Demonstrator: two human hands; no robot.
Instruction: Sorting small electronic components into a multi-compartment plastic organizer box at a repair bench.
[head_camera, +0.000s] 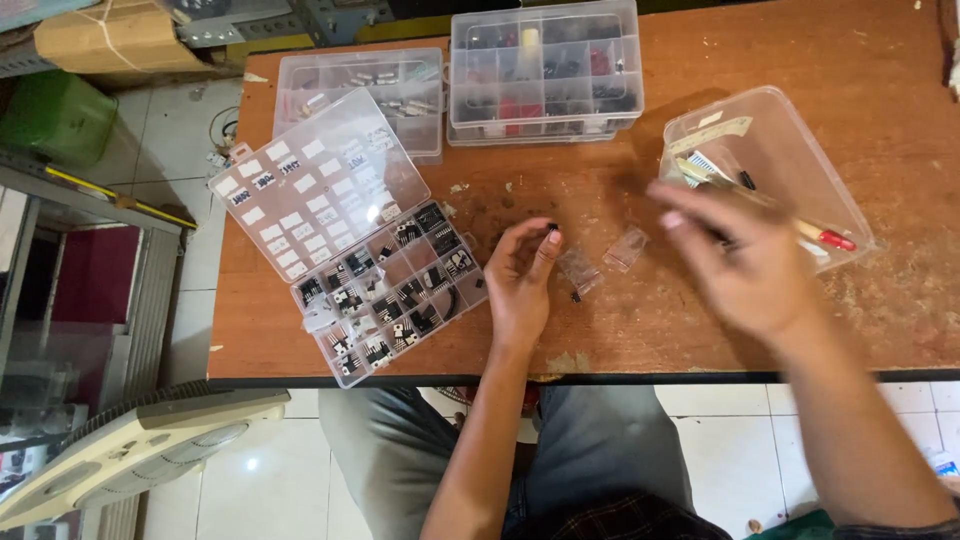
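Left hand (520, 275) pinches a tiny black part (552, 228); right hand (745, 255), blurred, seems open by small bags (600, 260).

L hand (520, 275) is resting palm-up, fingers curling, thumb & index pinching together. R hand (745, 265) is hovering, blurred, fingers spreading loosely, forearm angling in from lower right.

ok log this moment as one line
left hand: pinching small black component | right hand: blurred, above brown wooden table by clear plastic tub | open clear compartment organiser box: left of hands
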